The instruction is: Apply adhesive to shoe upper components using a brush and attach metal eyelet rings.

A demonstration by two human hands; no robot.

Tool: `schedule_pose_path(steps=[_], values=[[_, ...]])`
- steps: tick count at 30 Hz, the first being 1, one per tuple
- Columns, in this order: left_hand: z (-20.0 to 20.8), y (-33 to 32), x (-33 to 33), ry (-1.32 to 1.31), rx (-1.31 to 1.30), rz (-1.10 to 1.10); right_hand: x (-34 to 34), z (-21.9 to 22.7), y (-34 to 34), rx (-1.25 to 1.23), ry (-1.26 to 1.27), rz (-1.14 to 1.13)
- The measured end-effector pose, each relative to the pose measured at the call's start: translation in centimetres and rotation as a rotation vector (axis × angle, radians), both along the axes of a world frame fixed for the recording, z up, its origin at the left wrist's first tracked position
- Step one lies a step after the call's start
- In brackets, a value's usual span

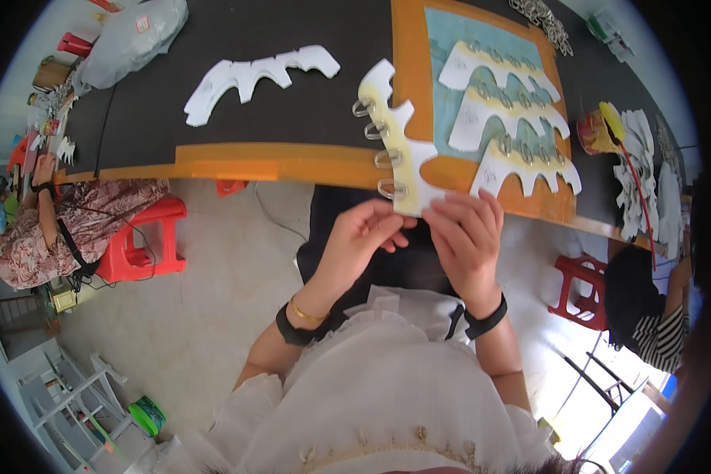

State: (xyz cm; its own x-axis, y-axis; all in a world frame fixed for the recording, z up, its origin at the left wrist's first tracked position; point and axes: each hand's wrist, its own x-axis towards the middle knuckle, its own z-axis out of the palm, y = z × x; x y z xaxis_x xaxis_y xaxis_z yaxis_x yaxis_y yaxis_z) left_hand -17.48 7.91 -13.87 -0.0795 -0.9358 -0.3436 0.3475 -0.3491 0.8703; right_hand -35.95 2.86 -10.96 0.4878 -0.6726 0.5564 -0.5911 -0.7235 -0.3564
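Note:
A white scalloped cutout [410, 165], with a yellowish band and several metal rings along its left edge, stands lengthwise at the table's front edge. My left hand [359, 241] is closed at its near end, thumb and fingertips by the lower left corner. With bent fingers, my right hand [468, 241] grips the lower right corner; its thumb is hidden. To the right, similar ringed cutouts [502, 114] lie in a column on a blue-green sheet [446, 39]. A stack of plain white cutouts [249, 75] rests on the dark tabletop at the left.
Orange tape [253, 162] borders the dark table [324, 103]. A clear plastic bag [130, 47] sits far left, metal chain [543, 20] far right. A tin [596, 132] with a yellow-headed tool stands at right. Red stools [146, 241] and seated people [648, 308] flank me.

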Motion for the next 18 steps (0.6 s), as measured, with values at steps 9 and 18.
schedule_pose_path(steps=[9,18], values=[[-1.7,-0.3,-0.3,0.596,0.201,-0.028,-1.3,-0.1,0.9,0.124,-0.086,0.122],[0.2,-1.1,0.1,0.769,0.288,-0.127,-2.0,1.0,1.1,0.155,-0.093,0.163]])
